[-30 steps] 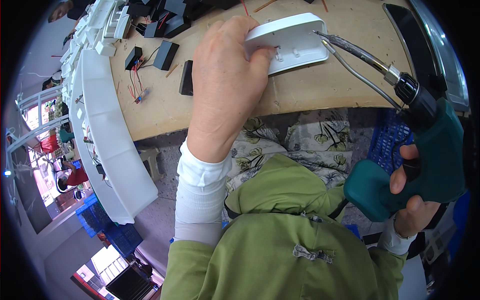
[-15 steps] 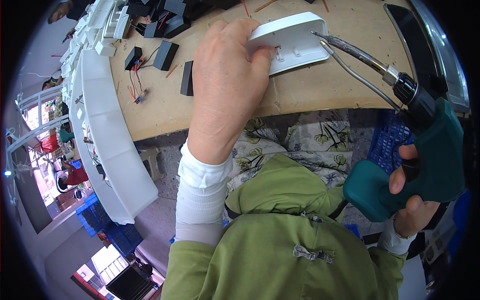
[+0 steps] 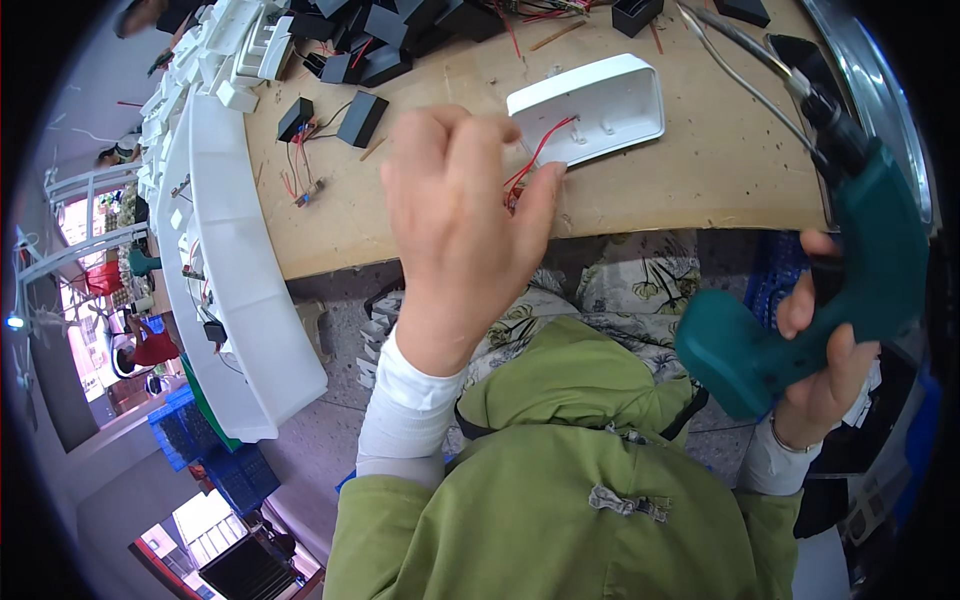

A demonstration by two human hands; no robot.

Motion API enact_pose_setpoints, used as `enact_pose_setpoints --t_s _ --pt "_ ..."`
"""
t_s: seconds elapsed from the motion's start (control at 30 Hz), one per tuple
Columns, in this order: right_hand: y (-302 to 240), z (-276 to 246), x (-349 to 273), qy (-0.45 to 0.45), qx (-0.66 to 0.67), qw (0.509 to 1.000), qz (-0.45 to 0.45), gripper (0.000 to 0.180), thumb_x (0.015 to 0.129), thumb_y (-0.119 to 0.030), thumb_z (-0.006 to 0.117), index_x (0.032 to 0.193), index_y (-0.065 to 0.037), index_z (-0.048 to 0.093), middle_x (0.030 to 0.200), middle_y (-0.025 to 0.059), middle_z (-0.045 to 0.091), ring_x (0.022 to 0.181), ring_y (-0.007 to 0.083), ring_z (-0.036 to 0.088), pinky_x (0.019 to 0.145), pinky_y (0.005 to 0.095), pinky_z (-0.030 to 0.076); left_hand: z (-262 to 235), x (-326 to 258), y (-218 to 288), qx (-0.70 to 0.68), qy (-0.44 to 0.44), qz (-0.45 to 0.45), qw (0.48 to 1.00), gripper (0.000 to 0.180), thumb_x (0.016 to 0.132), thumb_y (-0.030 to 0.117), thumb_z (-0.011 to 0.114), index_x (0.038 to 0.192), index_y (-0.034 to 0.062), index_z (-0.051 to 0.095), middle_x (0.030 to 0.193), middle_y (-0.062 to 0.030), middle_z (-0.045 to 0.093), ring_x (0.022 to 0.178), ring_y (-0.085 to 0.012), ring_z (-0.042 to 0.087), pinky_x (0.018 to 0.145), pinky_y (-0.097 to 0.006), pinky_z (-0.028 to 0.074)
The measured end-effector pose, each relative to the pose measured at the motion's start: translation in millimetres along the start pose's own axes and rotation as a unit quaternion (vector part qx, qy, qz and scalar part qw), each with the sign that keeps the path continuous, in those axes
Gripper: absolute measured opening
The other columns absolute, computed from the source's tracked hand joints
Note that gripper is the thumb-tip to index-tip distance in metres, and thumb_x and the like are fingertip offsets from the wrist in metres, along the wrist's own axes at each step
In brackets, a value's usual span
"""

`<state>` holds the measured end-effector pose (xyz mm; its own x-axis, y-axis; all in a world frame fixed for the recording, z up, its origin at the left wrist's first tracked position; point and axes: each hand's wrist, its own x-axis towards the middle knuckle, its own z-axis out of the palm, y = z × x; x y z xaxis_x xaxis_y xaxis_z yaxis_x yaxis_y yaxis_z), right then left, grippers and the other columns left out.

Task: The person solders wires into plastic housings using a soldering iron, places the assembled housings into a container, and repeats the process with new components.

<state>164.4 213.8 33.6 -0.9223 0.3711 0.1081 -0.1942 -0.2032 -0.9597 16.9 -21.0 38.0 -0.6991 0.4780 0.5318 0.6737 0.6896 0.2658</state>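
My left hand [image 3: 455,190], somewhat blurred, is closed, with the thumb and curled fingers at a pair of red wires [image 3: 540,145]. The wires run out of a shallow white plastic housing [image 3: 590,105] lying open side up on the table. Whatever is at their near end is mostly hidden by my fingers. My right hand [image 3: 825,350] grips the handle of a dark green soldering gun [image 3: 885,260]. Its metal tip and thin side tube [image 3: 740,75] point up and away, beyond the housing and apart from it.
Black boxes [image 3: 385,60] are heaped at the far left, beside piled white housings [image 3: 215,55]. Nearer lie a black box [image 3: 362,118] and small wired parts [image 3: 303,190]. A long white tray [image 3: 250,270] borders the table's left; a dark flat object [image 3: 795,60] lies far right.
My left hand has let go of the white housing and drawn back to the red wires, which now show. The soldering tip has lifted away from the housing, up and right.
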Motion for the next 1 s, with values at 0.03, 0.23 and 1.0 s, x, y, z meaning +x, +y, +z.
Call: enact_pose_setpoints --t_s 0.03,0.23,1.0 --pt "2 5 4 0.006 0.029 1.0 0.0 0.071 0.083 -0.028 0.062 0.131 0.008 0.024 0.12 0.0294 0.045 0.074 0.0135 0.054 0.059 0.0217 0.047 3 -1 1 -0.001 0.001 0.003 1.0 0.035 0.061 0.013 0.074 0.089 0.0046 0.056 0.084 -0.0091 0.049 0.076 -0.0233 0.048 0.065 -0.035 0.033" --pt "22 26 27 -0.043 0.161 0.986 0.0 0.062 0.086 -0.019 0.057 0.134 0.004 0.024 0.122 0.0309 0.043 0.077 0.0143 0.056 0.064 0.0251 0.048 18 -5 6 0.068 0.013 0.015 0.997 0.017 0.067 0.011 0.069 0.081 0.0068 0.06 0.077 -0.0034 0.048 0.068 -0.0197 0.048 0.064 -0.033 0.031" --pt "48 80 52 0.032 0.358 0.925 0.123 0.046 0.089 -0.017 0.053 0.127 0.001 0.037 0.123 0.0208 0.046 0.114 0.0343 0.049 0.093 0.0407 0.044 20 27 -32 -0.185 0.003 0.068 0.98 0.008 0.071 0.0 0.066 0.078 0.0008 0.063 0.096 -0.0127 0.064 0.081 -0.0211 0.062 0.071 -0.027 0.048"
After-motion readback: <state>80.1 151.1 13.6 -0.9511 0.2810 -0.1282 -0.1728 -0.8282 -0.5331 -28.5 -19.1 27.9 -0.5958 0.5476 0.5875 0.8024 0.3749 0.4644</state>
